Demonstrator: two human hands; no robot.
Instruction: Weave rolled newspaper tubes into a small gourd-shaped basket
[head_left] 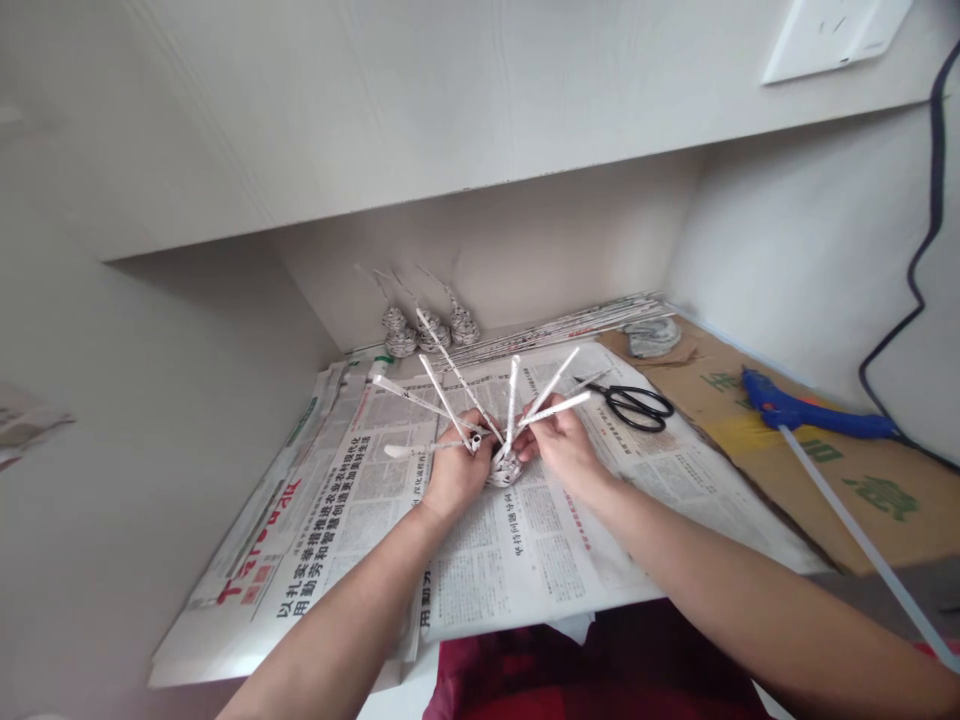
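Between my hands is a small woven piece [505, 468] of rolled newspaper, with several paper tubes [514, 395] fanning up and outward from it. My left hand [457, 468] is closed around its left side, fingers partly hidden behind the tubes. On the opposite side, my right hand [559, 445] grips the piece and the base of the tubes near its right edge. A longer, thinner tube [454, 370] slants up to the left from the weave. Newspaper sheets [352, 520] lie beneath both hands.
Three woven gourd-like shapes [433, 330] stand at the back wall beside a bundle of paper tubes [555, 325]. Black-handled scissors [637, 408] lie right of my hands. A blue glue gun [817, 412] with a cord rests on cardboard [802, 480]. An overhanging panel [420, 110] is above.
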